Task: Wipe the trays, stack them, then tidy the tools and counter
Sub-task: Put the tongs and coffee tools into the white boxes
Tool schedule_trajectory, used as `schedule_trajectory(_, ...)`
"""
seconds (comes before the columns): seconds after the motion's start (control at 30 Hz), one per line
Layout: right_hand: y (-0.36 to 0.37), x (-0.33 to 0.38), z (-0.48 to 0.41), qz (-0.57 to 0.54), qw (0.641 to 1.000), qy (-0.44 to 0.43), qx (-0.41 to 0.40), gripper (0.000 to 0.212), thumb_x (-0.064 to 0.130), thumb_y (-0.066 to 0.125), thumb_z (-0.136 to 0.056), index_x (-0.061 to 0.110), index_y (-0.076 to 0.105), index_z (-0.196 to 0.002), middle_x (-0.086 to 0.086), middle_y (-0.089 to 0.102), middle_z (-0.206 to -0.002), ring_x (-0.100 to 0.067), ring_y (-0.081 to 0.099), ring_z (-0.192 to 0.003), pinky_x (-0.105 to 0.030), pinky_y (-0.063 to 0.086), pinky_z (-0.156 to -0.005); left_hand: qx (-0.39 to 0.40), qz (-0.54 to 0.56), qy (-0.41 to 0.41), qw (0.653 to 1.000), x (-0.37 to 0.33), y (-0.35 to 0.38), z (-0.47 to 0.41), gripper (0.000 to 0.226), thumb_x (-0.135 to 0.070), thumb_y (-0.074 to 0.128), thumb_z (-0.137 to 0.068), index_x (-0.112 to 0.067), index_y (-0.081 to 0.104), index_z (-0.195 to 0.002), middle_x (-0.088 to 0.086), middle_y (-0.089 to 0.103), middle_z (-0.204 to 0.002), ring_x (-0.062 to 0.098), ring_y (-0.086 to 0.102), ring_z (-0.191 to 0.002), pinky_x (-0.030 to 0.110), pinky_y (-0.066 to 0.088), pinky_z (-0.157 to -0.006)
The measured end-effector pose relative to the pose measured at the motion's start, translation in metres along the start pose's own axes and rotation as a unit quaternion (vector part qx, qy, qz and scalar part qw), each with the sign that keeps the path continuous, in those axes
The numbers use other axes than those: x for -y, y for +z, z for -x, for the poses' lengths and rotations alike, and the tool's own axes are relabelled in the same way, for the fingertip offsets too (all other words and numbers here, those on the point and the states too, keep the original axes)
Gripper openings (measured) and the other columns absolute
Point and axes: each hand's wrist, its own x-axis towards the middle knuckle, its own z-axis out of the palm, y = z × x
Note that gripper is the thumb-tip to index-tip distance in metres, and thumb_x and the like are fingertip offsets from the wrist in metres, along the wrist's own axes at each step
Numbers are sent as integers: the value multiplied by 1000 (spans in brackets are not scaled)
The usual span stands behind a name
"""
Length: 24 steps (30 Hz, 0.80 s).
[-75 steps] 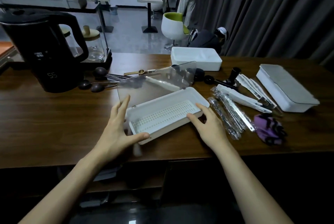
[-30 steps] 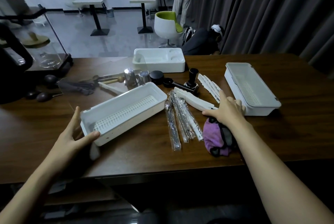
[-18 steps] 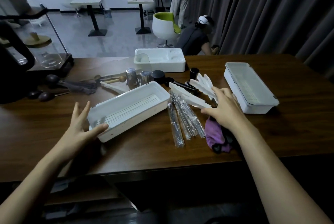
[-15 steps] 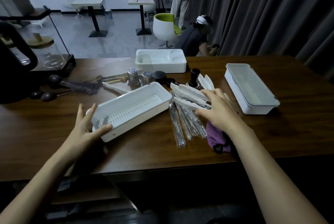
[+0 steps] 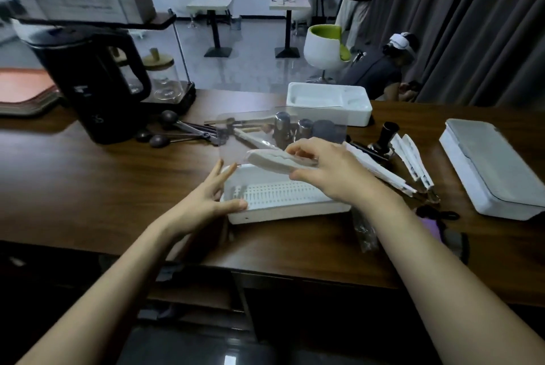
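Head view, over a dark wooden table (image 5: 88, 187). Near the middle of its front edge, an open white tray (image 5: 283, 196), directly between and beneath the two hands. Toward the right edge, well apart, a lidded white tray (image 5: 495, 170); by the far edge, a shallow white tray (image 5: 327, 102). Left hand (image 5: 203, 202) spread wide, straight fingers against the open tray's left end, thumb along its front rim. Right hand (image 5: 333, 173) curled round a flat white tool (image 5: 274, 162), held roughly level just above the tray's far rim. Open tray rectangular and deep-walled, with a slotted grid across its floor. Just behind it, a clear plastic lid (image 5: 253, 131), tilted up. Tool long, pale, too blurred for detail.
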Motion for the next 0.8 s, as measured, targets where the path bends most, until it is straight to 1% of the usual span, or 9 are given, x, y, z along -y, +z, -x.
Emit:
schedule_trajectory(0.07,17,3,-15,10,999,1,42,39,36,77,-86,35,63,-123,10,63,-119,-10,57,-109,-33,47,-95,5,14,6,1000,4,-1,0,99,-39,86,-78,-44,25,-157,-23,1,-165,-6,20,-143,20,25,-115)
schedule_trajectory(0.13,33,-4,-24,37,995,23,88,41,34,78,-85,34,63,-123,8,63,-117,-15,59,-109,-33,49,-91,8,30,5,1000,11,-2,0,104,-48,87,-74,-44,26,-158,-25,18,-162,-13,33,-137,23,29,-119)
schedule_trajectory(0.23,42,-21,-29,74,984,69,147,39,29,75,-87,32,63,-124,5,62,-119,-18,59,-112,-31,48,-92,-1,46,2,999,14,0,1,93,-35,83,-82,-46,28,-157,-34,39,-137,-34,41,-107,0,38,-92)
schedule_trajectory(0.27,42,-25,-31,79,980,83,165,37,27,73,-88,32,63,-124,4,62,-121,-19,59,-113,-33,48,-94,-7,47,4,999,14,1,1,91,-32,82,-83,-46,30,-156,-36,41,-132,-35,43,-104,-3,38,-87)
schedule_trajectory(0.43,44,-28,-43,170,954,123,215,32,28,66,-94,36,59,-125,-2,57,-135,-28,47,-126,-45,40,-108,1,29,9,1000,12,0,-2,89,-32,80,-85,-46,29,-156,-40,40,-127,-36,43,-104,-4,37,-88)
schedule_trajectory(0.5,45,-26,-44,182,949,121,227,35,28,65,-95,34,58,-129,-3,55,-138,-29,41,-128,-41,38,-109,3,27,10,1000,12,0,-2,88,-31,80,-86,-47,28,-156,-38,42,-127,-35,45,-103,-4,38,-88)
schedule_trajectory(0.57,43,-26,-42,174,950,115,235,43,28,66,-95,30,54,-136,-4,54,-141,-30,41,-129,-38,37,-106,3,28,13,1000,12,-1,-4,88,-30,79,-86,-46,29,-156,-37,44,-127,-33,47,-104,0,40,-94)
schedule_trajectory(0.67,35,-30,-37,123,956,106,244,51,30,69,-93,26,52,-141,-2,54,-143,-27,48,-129,-39,39,-109,5,34,10,999,13,-1,-4,86,-27,78,-88,-46,29,-156,-33,47,-126,-30,52,-101,-2,41,-84)
schedule_trajectory(0.8,27,-36,-29,44,962,102,250,55,31,69,-93,26,50,-145,6,50,-144,-17,46,-132,-35,36,-113,6,36,13,999,15,-1,-4,87,-32,79,-86,-50,29,-155,-33,46,-131,-28,51,-106,2,43,-87)
